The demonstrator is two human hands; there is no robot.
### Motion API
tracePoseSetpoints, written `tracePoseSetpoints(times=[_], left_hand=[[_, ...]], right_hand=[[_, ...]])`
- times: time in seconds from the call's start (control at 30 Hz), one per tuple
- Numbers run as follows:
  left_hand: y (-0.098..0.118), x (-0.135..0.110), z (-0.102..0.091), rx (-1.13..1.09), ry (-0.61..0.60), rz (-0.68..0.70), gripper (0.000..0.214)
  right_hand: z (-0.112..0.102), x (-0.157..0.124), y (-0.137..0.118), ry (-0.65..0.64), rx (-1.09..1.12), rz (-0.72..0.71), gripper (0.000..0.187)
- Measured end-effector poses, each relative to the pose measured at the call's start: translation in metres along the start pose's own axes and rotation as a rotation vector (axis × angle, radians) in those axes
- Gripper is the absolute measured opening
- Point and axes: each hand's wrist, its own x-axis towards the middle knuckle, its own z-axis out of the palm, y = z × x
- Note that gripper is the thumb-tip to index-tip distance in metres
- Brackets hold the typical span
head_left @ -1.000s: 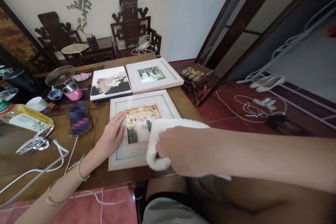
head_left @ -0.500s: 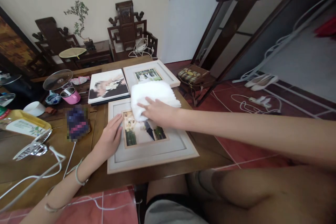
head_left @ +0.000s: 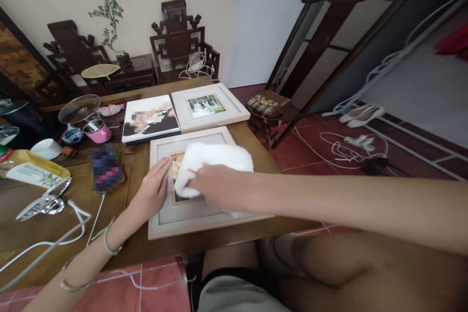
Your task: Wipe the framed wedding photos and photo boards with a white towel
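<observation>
A white-bordered picture frame [head_left: 161, 219] lies flat on the wooden table, a photo at its centre. My left hand [head_left: 155, 187] rests on its left side with the fingers stretched out flat. Over the photo is a folded white towel [head_left: 219, 156], hiding most of the picture. My right hand [head_left: 223, 187] presses on the towel and grips its near left part; some of its fingers are hidden. Behind lie a second frame [head_left: 234, 109] with a group photo and a white-and-black photo album or panel [head_left: 153, 117].
Left on the table [head_left: 135, 248] are a pink cup [head_left: 98, 131], an oil bottle [head_left: 36, 170] on its side, a clear hair clip [head_left: 46, 202], a blurred-out phone-like object [head_left: 107, 168] and white cables. A dark wooden chair [head_left: 314, 48] holding a plaid bag [head_left: 265, 105] stands right.
My right hand has drawn the towel toward me, from the frame's far edge down over the photo. The second frame's photo is now uncovered. My left hand stays in place.
</observation>
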Motion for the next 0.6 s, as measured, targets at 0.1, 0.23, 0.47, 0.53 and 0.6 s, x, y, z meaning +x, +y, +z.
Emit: tracePoseSetpoints(times=[0.1, 0.23, 0.47, 0.53, 0.6], left_hand=[[-0.003, -0.001, -0.002, -0.001, 0.007, 0.017, 0.043], [-0.006, -0.002, -0.002, 0.005, 0.02, 0.023, 0.043], [-0.017, -0.007, -0.003, -0.002, 0.017, -0.012, 0.045], [-0.018, -0.009, -0.005, -0.009, 0.006, -0.023, 0.046], [-0.019, -0.011, -0.007, -0.01, -0.007, -0.04, 0.047]], right_hand=[[0.006, 0.03, 0.02, 0.076, -0.18, 0.088, 0.048], [0.005, 0.061, 0.04, 0.182, -0.287, 0.131, 0.057], [0.007, 0.046, -0.005, 0.055, -0.307, -0.051, 0.042], [0.001, 0.031, -0.024, -0.064, -0.242, -0.102, 0.039], [-0.008, 0.017, -0.036, -0.171, -0.12, -0.207, 0.034]])
